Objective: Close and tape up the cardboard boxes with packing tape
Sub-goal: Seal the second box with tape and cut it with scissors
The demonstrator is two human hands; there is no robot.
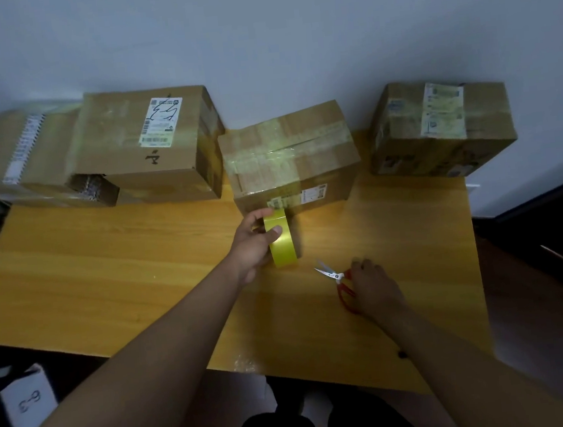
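Against a pale wall, the yellow wooden table [107, 271] carries four brown cardboard boxes; the taped middle box [290, 155] sits nearest. Just before it, the left hand [254, 247] grips the upright yellow roll of packing tape [281, 239], probably to draw a strip. Further right, the right hand [375, 287] covers the red-handled scissors [340, 281]; whether its fingers clasp them is hidden.
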